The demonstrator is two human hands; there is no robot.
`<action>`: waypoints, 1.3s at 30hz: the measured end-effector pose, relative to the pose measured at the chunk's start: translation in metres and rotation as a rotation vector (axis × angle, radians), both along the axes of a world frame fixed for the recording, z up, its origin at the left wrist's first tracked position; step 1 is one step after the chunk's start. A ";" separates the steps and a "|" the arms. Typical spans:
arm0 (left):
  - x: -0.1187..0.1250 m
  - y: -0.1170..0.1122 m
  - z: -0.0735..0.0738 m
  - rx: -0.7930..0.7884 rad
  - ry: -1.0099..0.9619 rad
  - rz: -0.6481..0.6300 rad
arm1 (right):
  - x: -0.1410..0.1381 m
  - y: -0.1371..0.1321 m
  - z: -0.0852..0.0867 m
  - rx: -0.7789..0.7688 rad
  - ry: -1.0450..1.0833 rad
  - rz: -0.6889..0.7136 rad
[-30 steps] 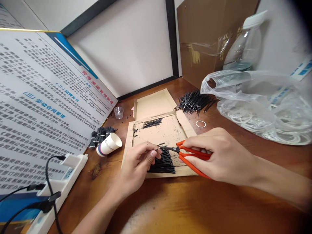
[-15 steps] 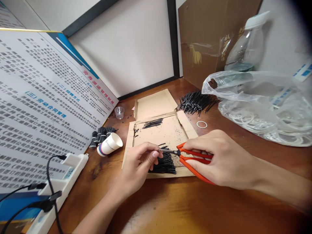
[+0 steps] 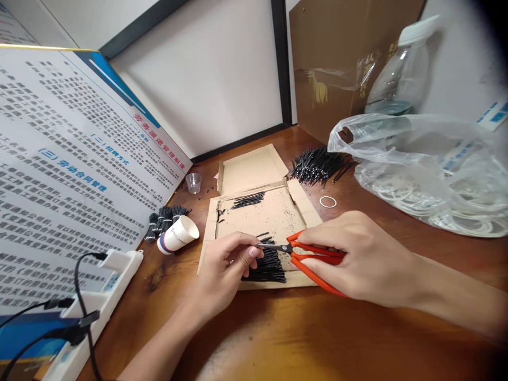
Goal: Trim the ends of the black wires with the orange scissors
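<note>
My right hand (image 3: 357, 256) grips orange-handled scissors (image 3: 313, 256), whose short dark blades point left and look closed at the tip. My left hand (image 3: 226, 270) pinches a thin black piece at the blade tips; the piece is too small to name. Just below the blades lies a bundle of black sticks (image 3: 268, 267) on a flattened cardboard box (image 3: 273, 211) speckled with black cuttings. A smaller row of black sticks (image 3: 248, 200) lies at the back of the cardboard.
A loose pile of black sticks (image 3: 317, 165) and a rubber band (image 3: 327, 201) lie behind the cardboard. A plastic bag of rubber bands (image 3: 428, 174), a bottle and a brown box stand right. Left are a tipped paper cup (image 3: 177, 235), tied bundles, a small clear cup (image 3: 193, 183), a printed board and a power strip (image 3: 95, 301).
The scissor handles opened slightly half a second ago and have squeezed together again. Both hands stay in place over the bundle.
</note>
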State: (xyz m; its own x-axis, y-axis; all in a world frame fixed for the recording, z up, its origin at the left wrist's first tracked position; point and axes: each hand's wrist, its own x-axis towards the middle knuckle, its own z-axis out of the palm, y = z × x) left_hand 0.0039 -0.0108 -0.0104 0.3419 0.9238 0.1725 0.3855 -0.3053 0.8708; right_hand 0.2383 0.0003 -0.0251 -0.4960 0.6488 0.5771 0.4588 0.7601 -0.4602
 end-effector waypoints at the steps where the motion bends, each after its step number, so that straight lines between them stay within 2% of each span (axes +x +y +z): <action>1: 0.000 0.000 0.000 -0.001 0.000 -0.001 | 0.000 0.000 0.000 0.013 0.005 -0.005; 6: 0.000 -0.001 0.002 0.004 -0.007 -0.010 | 0.000 -0.001 0.000 0.055 0.032 -0.022; 11: 0.000 -0.001 0.002 0.011 -0.010 -0.015 | -0.001 -0.001 0.000 0.034 0.077 -0.043; 22: 0.003 -0.001 0.004 0.028 -0.004 -0.039 | 0.000 -0.003 0.001 -0.062 0.001 -0.015; 39: 0.003 -0.001 0.003 -0.022 -0.031 -0.051 | 0.001 -0.002 0.000 -0.046 -0.001 0.002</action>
